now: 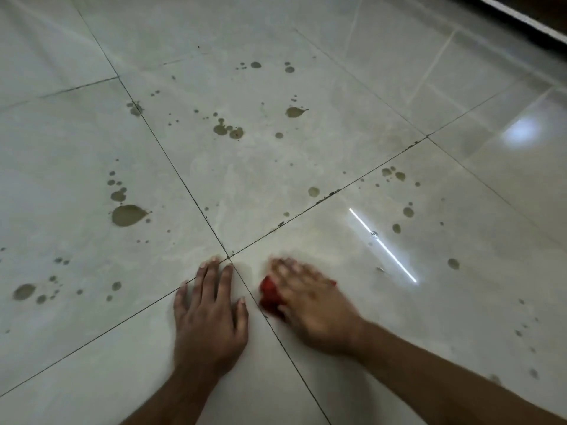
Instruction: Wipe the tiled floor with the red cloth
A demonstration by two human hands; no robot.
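The glossy pale tiled floor [306, 167] fills the view, with dark grout lines crossing near my hands. My right hand [310, 305] presses flat on the red cloth [270, 297], which is bunched under the palm and shows only at the hand's left edge; the hand is blurred. My left hand [208, 314] lies flat on the tile just left of the cloth, fingers spread, holding nothing. Several brownish muddy spots dot the tiles, the largest [127, 215] at the left and another cluster [228, 130] farther ahead.
More brown drops lie at the right [408, 212] and lower left [24, 292]. A smeared, cloudy patch [245, 179] covers the middle tile. A dark threshold edge [527, 16] runs along the top right corner. A bright light reflection streaks the tile at the right.
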